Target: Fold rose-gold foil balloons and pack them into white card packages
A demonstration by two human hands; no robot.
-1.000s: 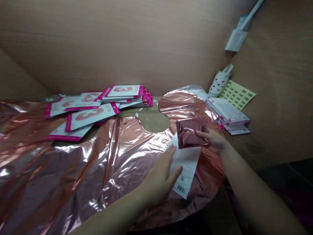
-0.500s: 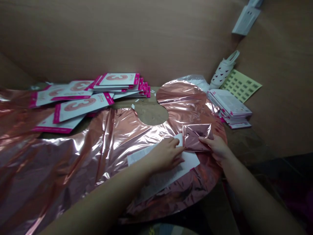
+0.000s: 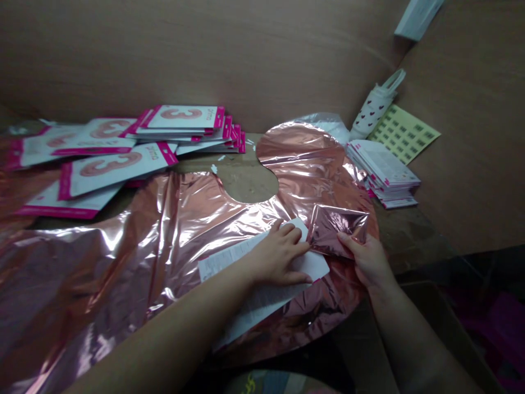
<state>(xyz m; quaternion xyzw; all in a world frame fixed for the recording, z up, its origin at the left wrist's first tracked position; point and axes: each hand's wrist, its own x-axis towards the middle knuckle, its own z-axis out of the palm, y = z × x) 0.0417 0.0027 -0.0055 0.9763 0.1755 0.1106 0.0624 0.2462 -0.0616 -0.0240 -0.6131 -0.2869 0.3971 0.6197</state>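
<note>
Rose-gold sheet (image 3: 164,230) lies spread out. On its near right part, a small foil fold (image 3: 334,230) is pinched at its edge by the right hand (image 3: 369,260). It touches the card (image 3: 266,298), which is pressed under the flat, open left hand (image 3: 281,257). The slick fold may spring open if the pinch is eased, and the card may be slid askew on the glossy sheet.

Left hand (image 3: 281,257) flat on white card (image 3: 262,298). Right hand (image 3: 366,256) pinches folded foil packet (image 3: 334,230), touching the card's right end. Both lie on spread foil sheet (image 3: 164,241); card packs (image 3: 123,148) far left.
</note>
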